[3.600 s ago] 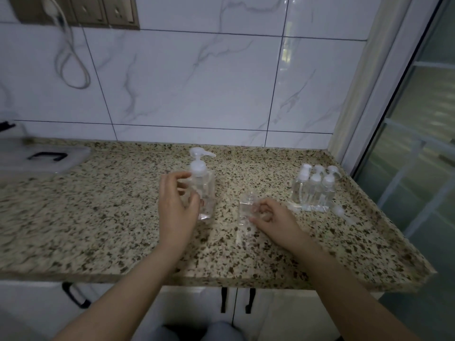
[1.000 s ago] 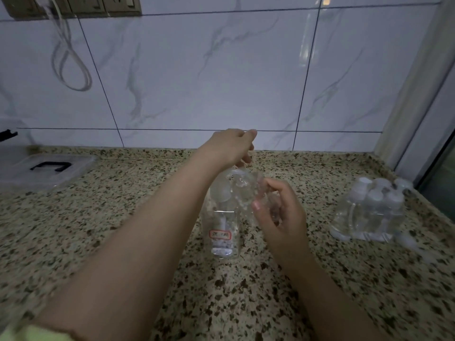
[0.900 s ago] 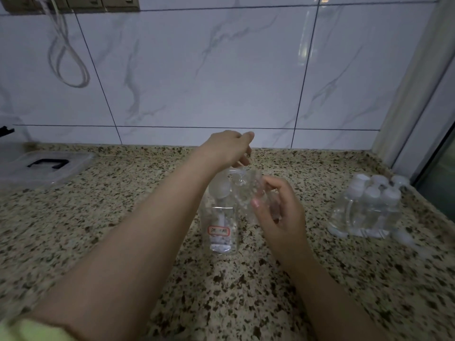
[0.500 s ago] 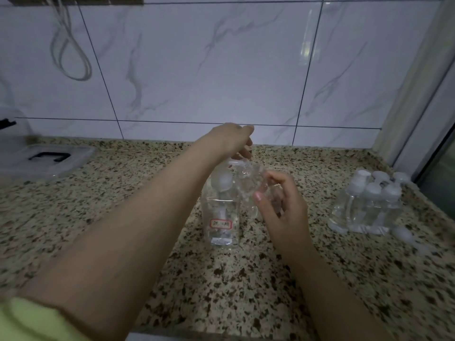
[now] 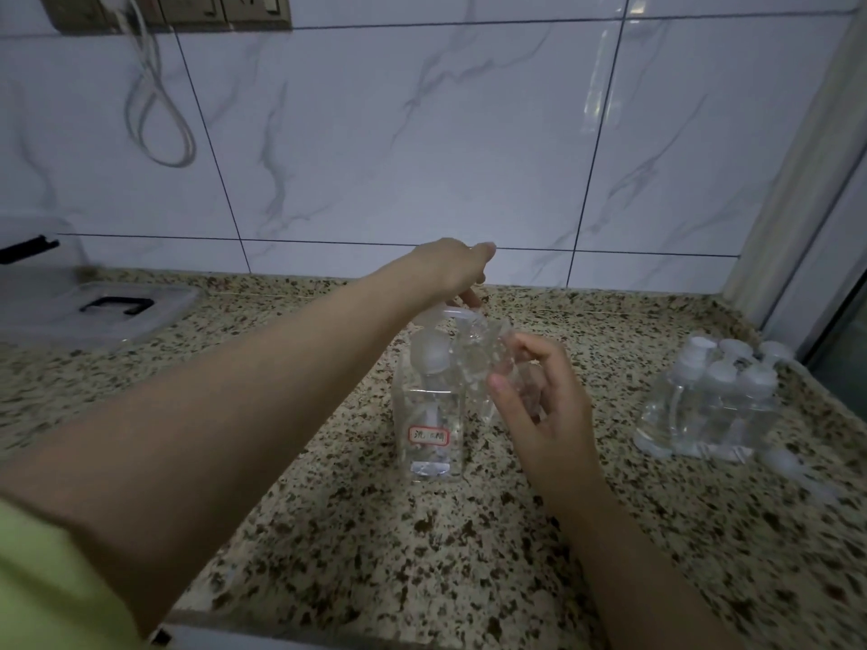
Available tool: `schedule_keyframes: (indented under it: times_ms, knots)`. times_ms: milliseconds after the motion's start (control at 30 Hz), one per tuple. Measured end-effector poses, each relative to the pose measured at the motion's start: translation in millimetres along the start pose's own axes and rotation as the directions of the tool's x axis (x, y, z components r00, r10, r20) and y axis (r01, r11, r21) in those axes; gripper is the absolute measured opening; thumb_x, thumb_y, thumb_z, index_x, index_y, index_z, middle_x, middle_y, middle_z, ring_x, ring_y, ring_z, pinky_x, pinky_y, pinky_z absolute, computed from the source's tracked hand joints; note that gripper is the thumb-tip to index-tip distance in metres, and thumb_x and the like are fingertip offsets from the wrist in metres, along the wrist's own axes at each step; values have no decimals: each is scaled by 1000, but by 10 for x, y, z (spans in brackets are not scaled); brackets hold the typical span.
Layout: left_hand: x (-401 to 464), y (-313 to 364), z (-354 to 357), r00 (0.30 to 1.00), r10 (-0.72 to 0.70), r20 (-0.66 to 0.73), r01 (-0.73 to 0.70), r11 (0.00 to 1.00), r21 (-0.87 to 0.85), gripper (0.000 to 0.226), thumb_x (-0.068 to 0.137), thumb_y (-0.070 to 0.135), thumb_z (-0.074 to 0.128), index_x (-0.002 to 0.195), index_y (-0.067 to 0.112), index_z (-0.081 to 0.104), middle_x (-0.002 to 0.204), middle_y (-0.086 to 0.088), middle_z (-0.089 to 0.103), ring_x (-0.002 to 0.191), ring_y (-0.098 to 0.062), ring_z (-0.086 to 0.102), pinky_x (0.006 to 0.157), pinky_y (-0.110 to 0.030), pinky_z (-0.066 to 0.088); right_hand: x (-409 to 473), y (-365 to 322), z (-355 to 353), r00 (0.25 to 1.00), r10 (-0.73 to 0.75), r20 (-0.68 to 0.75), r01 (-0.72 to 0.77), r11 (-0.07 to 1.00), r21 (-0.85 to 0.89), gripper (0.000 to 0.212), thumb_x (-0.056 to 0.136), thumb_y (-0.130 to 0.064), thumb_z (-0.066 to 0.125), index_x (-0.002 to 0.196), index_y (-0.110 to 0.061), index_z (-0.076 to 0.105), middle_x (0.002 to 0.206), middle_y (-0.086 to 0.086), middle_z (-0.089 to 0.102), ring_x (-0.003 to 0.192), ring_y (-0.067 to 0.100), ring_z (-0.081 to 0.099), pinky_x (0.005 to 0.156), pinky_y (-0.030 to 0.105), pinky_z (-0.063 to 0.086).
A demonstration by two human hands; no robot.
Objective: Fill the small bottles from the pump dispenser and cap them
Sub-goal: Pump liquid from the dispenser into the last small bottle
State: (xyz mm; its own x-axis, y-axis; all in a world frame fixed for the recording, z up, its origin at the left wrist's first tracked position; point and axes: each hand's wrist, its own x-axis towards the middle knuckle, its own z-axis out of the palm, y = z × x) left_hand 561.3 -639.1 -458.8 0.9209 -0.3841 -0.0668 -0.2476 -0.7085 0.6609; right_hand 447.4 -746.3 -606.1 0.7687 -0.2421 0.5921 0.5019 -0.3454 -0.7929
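Observation:
A clear square pump dispenser with a red-edged label stands on the speckled counter. My left hand lies on top of its white pump head, fingers pressing down. My right hand grips a small clear bottle, holding its mouth right under the pump spout. A cluster of small clear bottles with white caps stands at the right.
A loose white cap lies on the counter in front of the bottle cluster. A clear plastic box lid with a black handle sits far left. The tiled wall runs behind; a window frame bounds the right side.
My left hand went from the dispenser's body to its pump head. My right hand lifted the small bottle off the counter up to the spout. In the last second only the view shifted.

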Motion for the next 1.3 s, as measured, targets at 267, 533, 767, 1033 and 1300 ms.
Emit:
schedule_keyframes:
  times_ms: [267,533,767,1033,1300]
  knots:
    - [-8,133,-145,998,-59,-20,61,995,82,58,104,53,23,125,12,58,99,-3,74,97,-24,70,88,-34,49,0,-45,-1,999,29,20,-29,999,15,42,91,-47,61,129,-30,56,116,-8,61,78,20,61,67,32,57]
    - [76,-117,85,995,-75,-61,84,984,155,69,101,59,18,131,11,58,124,-11,65,113,-28,59,100,-40,44,0,-11,-5,1000,2,18,-2,1000,-9,41,94,-46,60,130,-28,57,112,0,64,77,23,63,66,42,58]
    - [53,-116,56,999,-48,1,48,990,132,75,98,67,16,127,15,61,113,-4,70,115,-27,58,100,-41,40,0,-51,-20,1000,-1,17,1,1000,-22,41,95,-45,59,132,-27,57,119,-3,65,101,22,68,82,52,59]
    - [67,-127,57,999,-19,27,15,988,156,76,98,68,13,122,17,65,116,-5,69,116,-26,57,102,-41,38,0,-40,-18,1000,14,11,-14,999,-38,43,96,-47,57,133,-28,56,120,-2,65,108,22,66,88,53,56]
    - [103,-170,75,999,3,32,-7,992,127,74,99,66,14,113,21,70,109,-4,71,108,-24,59,100,-41,39,-12,-69,-44,1000,-6,14,7,999,-52,40,96,-43,58,133,-29,56,123,-12,62,119,15,60,99,45,53]
